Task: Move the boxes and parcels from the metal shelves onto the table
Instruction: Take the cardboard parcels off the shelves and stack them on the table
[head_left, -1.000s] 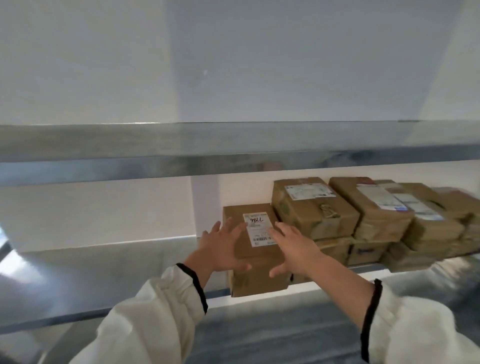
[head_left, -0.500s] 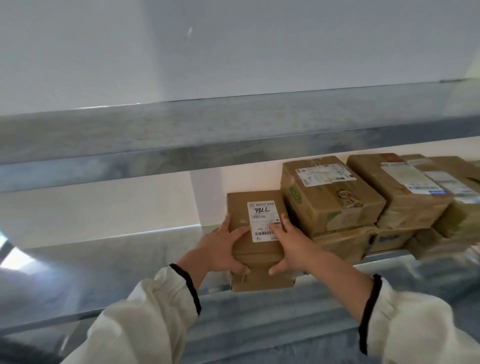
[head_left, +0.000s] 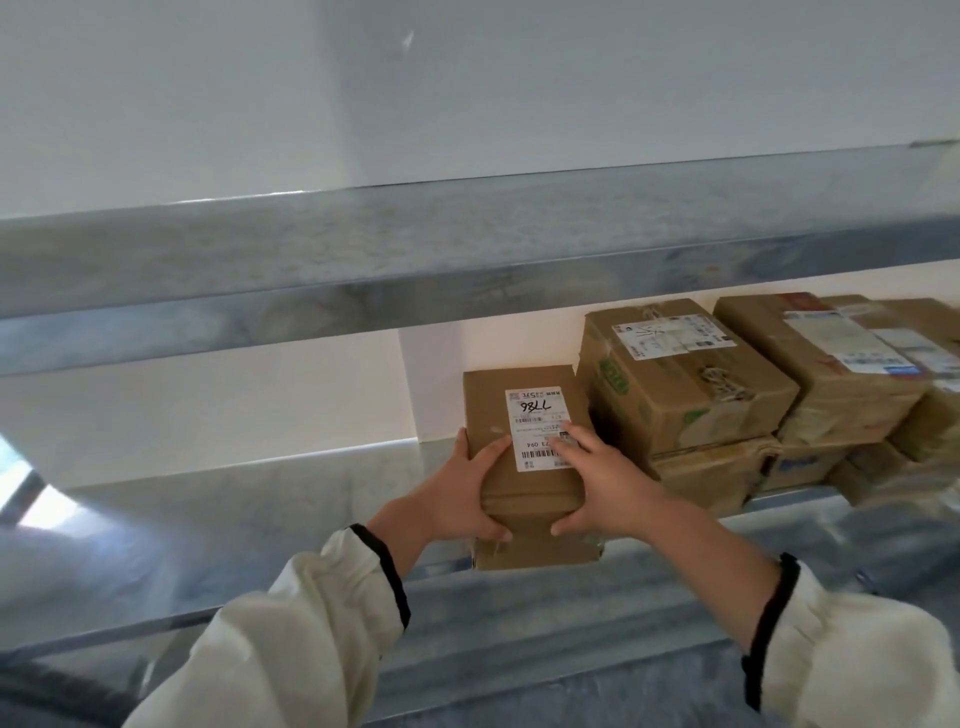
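Several cartons (head_left: 685, 400) just beside box (head_left: 488, 410)

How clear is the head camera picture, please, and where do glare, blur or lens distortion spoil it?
Head view: the small brown cardboard box with the white label is sharp, its handwritten digits legible; the left hand and right hand gripping it are clear; the brown cardboard boxes at the right edge smear into blur; glare whitens the grey metal shelf at far left.
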